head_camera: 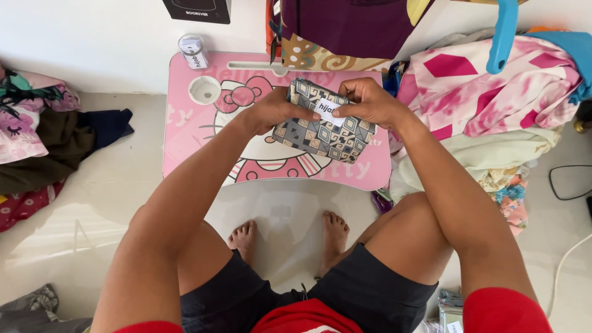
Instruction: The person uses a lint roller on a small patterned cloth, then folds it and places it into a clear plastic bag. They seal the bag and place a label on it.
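A folded cloth (320,132) with a grey, black and beige geometric print is held above a small pink lap table (185,132). My left hand (271,111) grips the cloth's left edge. My right hand (367,102) holds its upper right side, with the fingers touching a small white label (327,111) on top of the cloth. Both forearms reach forward from my knees.
A roll of white labels (193,49) stands at the table's back left corner beside a round cup recess (205,90). Piles of clothes lie left (37,135) and right (493,92). A blue hanger (502,34) and a purple cloth (345,28) hang behind. Cables lie on the floor at the right (567,185).
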